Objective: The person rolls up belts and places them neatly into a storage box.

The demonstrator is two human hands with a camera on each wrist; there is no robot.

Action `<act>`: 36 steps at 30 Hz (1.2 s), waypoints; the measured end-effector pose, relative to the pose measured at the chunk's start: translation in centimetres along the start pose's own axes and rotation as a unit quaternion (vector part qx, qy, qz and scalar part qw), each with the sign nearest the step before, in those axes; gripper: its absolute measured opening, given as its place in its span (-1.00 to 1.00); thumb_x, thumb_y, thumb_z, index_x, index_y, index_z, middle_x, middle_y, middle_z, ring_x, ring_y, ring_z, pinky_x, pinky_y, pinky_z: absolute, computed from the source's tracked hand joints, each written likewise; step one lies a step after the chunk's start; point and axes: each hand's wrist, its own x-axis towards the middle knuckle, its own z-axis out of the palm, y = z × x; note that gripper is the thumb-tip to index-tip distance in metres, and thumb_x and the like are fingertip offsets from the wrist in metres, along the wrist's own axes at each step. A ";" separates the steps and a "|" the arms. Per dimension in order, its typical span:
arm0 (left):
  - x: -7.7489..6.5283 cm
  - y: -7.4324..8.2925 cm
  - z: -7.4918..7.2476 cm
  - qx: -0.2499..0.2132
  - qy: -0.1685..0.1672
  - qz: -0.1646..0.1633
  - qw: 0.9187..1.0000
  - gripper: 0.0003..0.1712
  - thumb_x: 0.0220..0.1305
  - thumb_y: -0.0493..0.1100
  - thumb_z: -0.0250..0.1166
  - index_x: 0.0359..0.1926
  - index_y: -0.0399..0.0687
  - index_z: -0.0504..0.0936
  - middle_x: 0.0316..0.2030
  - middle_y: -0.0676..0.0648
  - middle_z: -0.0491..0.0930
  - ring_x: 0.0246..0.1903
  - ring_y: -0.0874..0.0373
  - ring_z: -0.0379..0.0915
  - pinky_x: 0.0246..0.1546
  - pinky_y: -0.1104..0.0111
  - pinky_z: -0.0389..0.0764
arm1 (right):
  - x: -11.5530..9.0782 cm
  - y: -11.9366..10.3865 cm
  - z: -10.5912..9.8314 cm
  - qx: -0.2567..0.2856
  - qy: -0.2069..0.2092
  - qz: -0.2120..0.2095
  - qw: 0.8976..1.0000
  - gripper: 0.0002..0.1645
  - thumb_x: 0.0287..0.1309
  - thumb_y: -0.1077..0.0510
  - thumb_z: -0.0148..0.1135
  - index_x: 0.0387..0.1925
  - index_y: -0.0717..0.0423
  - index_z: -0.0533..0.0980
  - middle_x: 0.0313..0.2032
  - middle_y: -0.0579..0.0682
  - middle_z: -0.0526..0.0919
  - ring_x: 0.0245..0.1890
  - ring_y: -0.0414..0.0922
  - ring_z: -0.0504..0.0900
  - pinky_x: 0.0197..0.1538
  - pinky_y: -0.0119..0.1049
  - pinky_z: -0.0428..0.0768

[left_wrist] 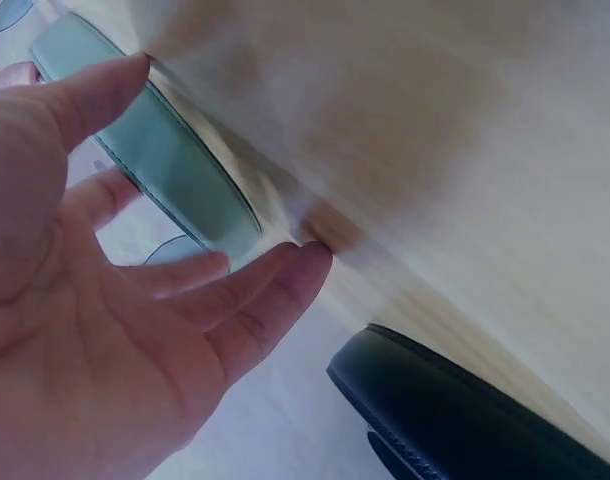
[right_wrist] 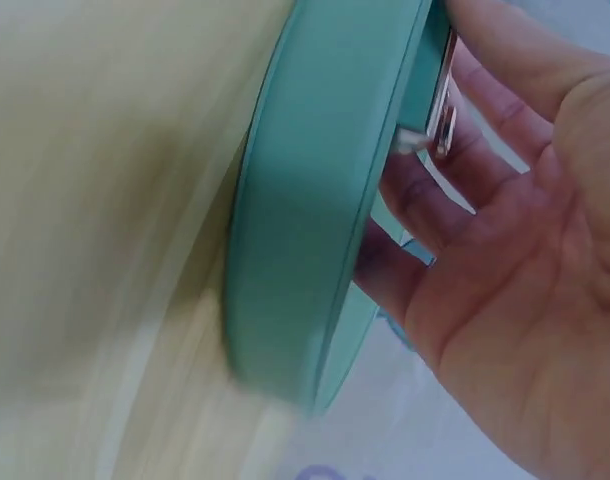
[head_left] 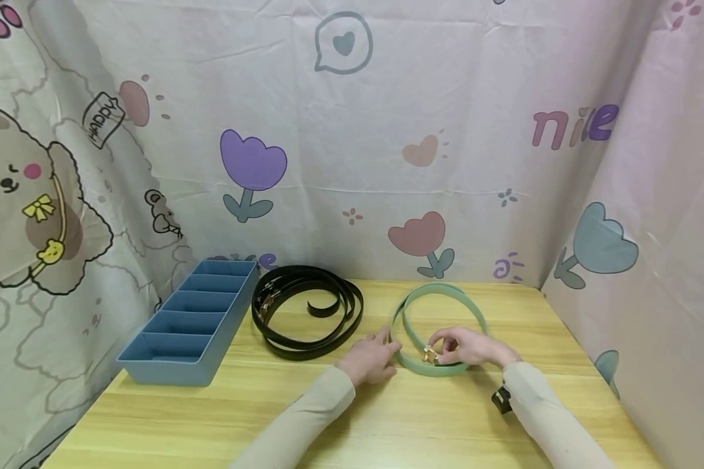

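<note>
A mint-green belt point(head_left: 446, 290) stands on its edge in a loose coil, with a gold buckle point(head_left: 430, 354) at the near side. My right hand point(head_left: 466, 346) pinches the belt at the buckle end. In the right wrist view, the outer band of the belt point(right_wrist: 305, 200) hides some of my fingertips. My left hand point(head_left: 371, 358) is at the coil's left side, its fingers fairly straight. In the left wrist view, its thumb overlaps the green strap and the index finger passes behind it. A coiled black belt point(head_left: 305, 355) lies to the left of that hand.
At the left stands a blue-grey organizer box point(head_left: 220, 352) with several compartments in a row. The light wood table point(head_left: 399, 423) meets a patterned cloth backdrop point(head_left: 352, 130) at the rear, and cloth hangs along both sides. A black wrist device point(head_left: 501, 399) sits under the right sleeve.
</note>
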 end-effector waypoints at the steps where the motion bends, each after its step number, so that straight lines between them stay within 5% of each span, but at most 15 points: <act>1: -0.1 -0.1 0.0 -0.001 0.000 -0.002 1.000 -0.58 0.29 0.14 0.27 0.08 0.16 0.43 0.43 -0.25 0.18 0.18 -0.17 0.44 0.08 0.06 0.54 | -0.1 0.1 -0.2 -0.005 0.007 0.003 1.000 -0.64 0.19 0.15 0.32 0.02 0.11 0.55 -0.42 -0.08 0.60 -0.43 -0.28 0.50 -0.32 -0.40 0.48; 6: -0.5 -0.5 0.1 0.006 0.009 -0.006 1.000 -0.63 0.30 0.14 0.27 -0.10 0.04 0.40 0.44 -0.35 0.08 0.33 -0.26 0.26 0.15 -0.01 0.49 | -0.5 1.0 -0.9 -0.050 0.081 0.043 0.995 -0.76 0.16 0.25 0.30 -0.11 0.22 0.61 -0.49 -0.02 0.58 -0.51 -0.26 0.43 -0.43 -0.41 0.42; 10: -0.6 -1.1 0.1 0.007 0.021 0.011 1.000 -0.69 0.29 0.12 0.29 -0.17 0.07 0.44 0.31 -0.18 0.34 0.42 -0.20 0.11 0.24 -0.05 0.41 | -0.9 2.2 -1.2 -0.103 0.159 0.100 0.977 -0.80 0.19 0.26 0.25 -0.14 0.22 0.63 -0.54 -0.06 0.56 -0.54 -0.21 0.42 -0.47 -0.37 0.41; 15: -0.4 -2.1 -0.2 0.013 0.042 0.024 0.999 -0.79 0.26 0.04 0.33 -0.18 0.13 0.52 -0.09 0.05 0.54 0.10 0.04 0.45 -0.04 0.20 0.57 | -1.1 3.4 -1.7 -0.133 0.214 0.127 0.959 -0.81 0.16 0.27 0.27 -0.18 0.26 0.63 -0.51 -0.02 0.58 -0.52 -0.17 0.44 -0.44 -0.31 0.42; 18: -0.3 -2.6 -0.4 0.017 0.051 0.022 0.998 -0.81 0.25 0.02 0.34 -0.17 0.16 0.56 -0.08 0.05 0.53 -0.06 0.11 0.48 -0.21 0.29 0.56 | -1.3 4.0 -2.3 -0.150 0.237 0.139 0.950 -0.82 0.13 0.30 0.28 -0.20 0.29 0.62 -0.44 0.08 0.64 -0.49 -0.12 0.49 -0.40 -0.23 0.47; 24: -0.5 -3.0 -0.2 0.014 0.061 0.020 0.998 -0.82 0.24 -0.02 0.37 -0.16 0.21 0.58 -0.16 0.10 0.54 -0.16 0.14 0.48 -0.23 0.32 0.54 | -1.8 5.4 -2.8 -0.163 0.277 0.186 0.929 -0.81 0.18 0.32 0.22 -0.17 0.32 0.60 -0.25 0.28 0.68 -0.41 0.00 0.55 -0.34 -0.09 0.52; 28: -0.4 -2.8 0.1 0.018 0.073 0.034 0.997 -0.88 0.23 -0.10 0.38 -0.20 0.20 0.66 -0.25 0.11 0.55 -0.22 0.15 0.47 -0.18 0.34 0.53 | -1.7 5.7 -2.4 -0.184 0.284 0.171 0.925 -0.75 0.20 0.28 0.18 -0.12 0.35 0.58 -0.24 0.32 0.67 -0.35 0.08 0.58 -0.25 0.03 0.55; 33: 0.0 -1.7 0.2 0.024 0.097 0.055 0.993 -0.95 0.21 -0.08 0.39 -0.38 0.13 0.69 -0.38 0.12 0.58 -0.34 0.22 0.48 -0.24 0.39 0.51 | -0.6 3.5 -0.9 -0.248 0.286 0.108 0.919 -0.55 0.17 0.17 0.27 0.02 0.40 0.54 -0.04 0.40 0.60 -0.01 0.30 0.56 0.10 0.22 0.46; 36: 0.3 -1.0 0.2 0.013 0.120 0.054 0.991 -0.84 0.15 -0.10 0.43 -0.52 0.10 0.63 -0.53 0.15 0.56 -0.51 0.29 0.42 -0.42 0.44 0.46 | 0.4 1.0 0.6 -0.221 0.236 0.058 0.944 -0.50 0.25 0.08 0.25 0.08 0.37 0.52 0.07 0.36 0.57 0.10 0.29 0.52 0.20 0.22 0.40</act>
